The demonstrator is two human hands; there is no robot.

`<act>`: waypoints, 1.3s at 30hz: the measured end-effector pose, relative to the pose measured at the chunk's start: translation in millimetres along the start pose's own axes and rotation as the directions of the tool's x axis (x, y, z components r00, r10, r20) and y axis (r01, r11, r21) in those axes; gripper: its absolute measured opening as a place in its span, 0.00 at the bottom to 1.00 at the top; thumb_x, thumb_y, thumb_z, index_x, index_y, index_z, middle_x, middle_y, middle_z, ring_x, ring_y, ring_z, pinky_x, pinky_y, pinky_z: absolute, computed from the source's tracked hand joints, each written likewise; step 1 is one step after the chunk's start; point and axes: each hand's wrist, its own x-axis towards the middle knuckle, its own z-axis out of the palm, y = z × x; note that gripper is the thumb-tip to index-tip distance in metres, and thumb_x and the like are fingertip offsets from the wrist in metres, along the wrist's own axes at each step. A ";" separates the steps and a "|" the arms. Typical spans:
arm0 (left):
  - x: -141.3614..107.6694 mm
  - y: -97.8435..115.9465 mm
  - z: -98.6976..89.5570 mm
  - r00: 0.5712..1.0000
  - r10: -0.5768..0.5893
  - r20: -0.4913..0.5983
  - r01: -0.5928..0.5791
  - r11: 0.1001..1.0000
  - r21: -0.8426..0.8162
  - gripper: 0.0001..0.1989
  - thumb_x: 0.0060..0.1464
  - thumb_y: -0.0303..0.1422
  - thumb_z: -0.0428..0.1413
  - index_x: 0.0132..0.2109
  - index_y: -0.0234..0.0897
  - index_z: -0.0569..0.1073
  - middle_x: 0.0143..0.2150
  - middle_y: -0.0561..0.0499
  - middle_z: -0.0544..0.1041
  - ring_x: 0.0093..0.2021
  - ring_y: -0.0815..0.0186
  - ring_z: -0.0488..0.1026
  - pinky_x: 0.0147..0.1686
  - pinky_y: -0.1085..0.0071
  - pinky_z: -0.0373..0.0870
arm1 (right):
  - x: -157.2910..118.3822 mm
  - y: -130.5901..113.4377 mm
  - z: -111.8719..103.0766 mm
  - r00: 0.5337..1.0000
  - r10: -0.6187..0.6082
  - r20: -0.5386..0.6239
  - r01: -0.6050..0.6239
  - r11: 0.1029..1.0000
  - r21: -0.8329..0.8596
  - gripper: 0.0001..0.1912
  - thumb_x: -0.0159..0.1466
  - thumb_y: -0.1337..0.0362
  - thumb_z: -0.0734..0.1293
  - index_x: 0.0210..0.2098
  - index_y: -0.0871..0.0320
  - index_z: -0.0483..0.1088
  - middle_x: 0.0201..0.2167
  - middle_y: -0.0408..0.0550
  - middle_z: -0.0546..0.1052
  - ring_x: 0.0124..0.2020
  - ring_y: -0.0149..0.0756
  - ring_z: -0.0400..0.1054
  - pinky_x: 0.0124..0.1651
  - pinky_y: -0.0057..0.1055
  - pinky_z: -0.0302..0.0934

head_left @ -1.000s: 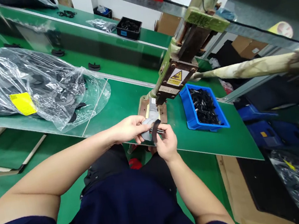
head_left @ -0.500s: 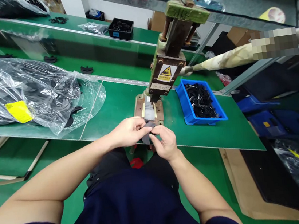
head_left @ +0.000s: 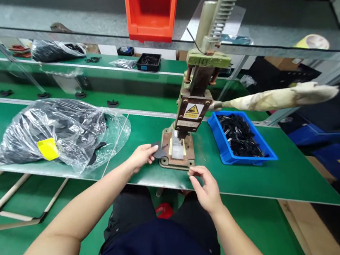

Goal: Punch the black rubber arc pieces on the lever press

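Observation:
My left hand (head_left: 145, 155) pinches a dark, flat, curved part (head_left: 160, 151) by its left end, at the left edge of the hand press's base (head_left: 165, 161). Above that base stands the green and brown press head (head_left: 193, 107) with a yellow warning label. Near the table's front edge, right of the base, my right hand (head_left: 206, 185) hovers with thumb and forefinger apart and nothing visible between them. On the right, a blue bin (head_left: 226, 153) holds many small black pieces (head_left: 241, 134).
A clear plastic bag (head_left: 54, 130) of dark curved parts lies on the left. The press's wrapped lever (head_left: 275, 99) sticks out above the blue bin. An orange bin (head_left: 153, 29) sits overhead on a shelf. Several curved parts lie along the green strip (head_left: 141, 102) behind.
My hands have separated: the left has carried the curved part forward to the press base, while the right has let go and moved right. The camera view has tilted upward.

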 end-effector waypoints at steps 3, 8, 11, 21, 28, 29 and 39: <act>60.2 16.6 -14.3 0.973 -0.083 -0.214 0.057 0.990 -0.126 0.19 0.57 0.40 0.70 0.34 0.36 0.70 0.23 0.53 0.72 0.20 0.74 0.69 0.22 0.79 0.68 | -12.8 10.2 -10.9 0.998 0.046 -0.033 -0.046 0.999 -0.017 0.11 0.70 0.64 0.66 0.51 0.51 0.74 0.44 0.51 0.79 0.44 0.38 0.78 0.48 0.40 0.77; 158.7 83.1 -9.8 0.957 -0.012 -0.289 -0.028 0.991 -0.134 0.13 0.67 0.38 0.62 0.39 0.34 0.71 0.24 0.52 0.73 0.22 0.74 0.69 0.26 0.80 0.70 | -21.8 14.1 -23.9 0.996 0.073 -0.053 -0.077 0.995 -0.065 0.10 0.69 0.63 0.67 0.49 0.50 0.75 0.42 0.49 0.80 0.42 0.40 0.79 0.44 0.40 0.79; 193.1 100.0 -0.4 0.951 0.034 -0.307 -0.073 0.990 -0.117 0.11 0.71 0.37 0.58 0.42 0.34 0.71 0.28 0.51 0.77 0.27 0.73 0.73 0.32 0.78 0.74 | -20.3 17.4 -39.4 0.993 0.084 -0.085 -0.094 0.988 -0.122 0.09 0.69 0.61 0.68 0.49 0.50 0.76 0.42 0.50 0.80 0.41 0.40 0.79 0.44 0.41 0.79; 148.3 -3.7 -9.6 0.917 0.380 -0.117 -0.347 0.908 0.234 0.17 0.60 0.45 0.66 0.43 0.37 0.75 0.35 0.51 0.78 0.35 0.67 0.75 0.39 0.71 0.75 | 30.0 65.0 -146.4 0.927 0.116 -0.357 -0.274 0.859 -0.433 0.17 0.69 0.50 0.66 0.49 0.54 0.76 0.47 0.53 0.81 0.44 0.40 0.75 0.53 0.44 0.72; 97.3 -31.9 9.1 0.865 0.502 0.010 -0.472 0.807 0.355 0.29 0.53 0.53 0.69 0.53 0.38 0.76 0.44 0.46 0.79 0.39 0.62 0.77 0.43 0.62 0.76 | 89.1 103.4 -182.0 0.921 0.299 -0.249 -0.388 0.648 -0.656 0.23 0.64 0.51 0.69 0.53 0.57 0.76 0.56 0.60 0.78 0.60 0.53 0.70 0.70 0.57 0.60; 93.8 -33.5 10.9 0.865 0.502 0.004 -0.469 0.805 0.364 0.29 0.54 0.53 0.68 0.53 0.38 0.76 0.43 0.46 0.79 0.39 0.61 0.77 0.43 0.62 0.76 | 94.4 107.8 -183.5 0.908 0.358 -0.219 -0.406 0.614 -0.677 0.24 0.63 0.50 0.71 0.53 0.57 0.76 0.55 0.60 0.78 0.59 0.53 0.70 0.69 0.56 0.62; 77.7 -33.7 13.8 0.862 0.503 -0.053 -0.443 0.801 0.404 0.29 0.55 0.59 0.64 0.47 0.38 0.77 0.39 0.46 0.81 0.40 0.59 0.78 0.46 0.60 0.76 | 129.3 122.5 -179.9 0.714 0.699 -0.044 -0.445 0.404 -0.799 0.22 0.71 0.50 0.68 0.58 0.56 0.71 0.59 0.52 0.76 0.56 0.39 0.73 0.60 0.46 0.74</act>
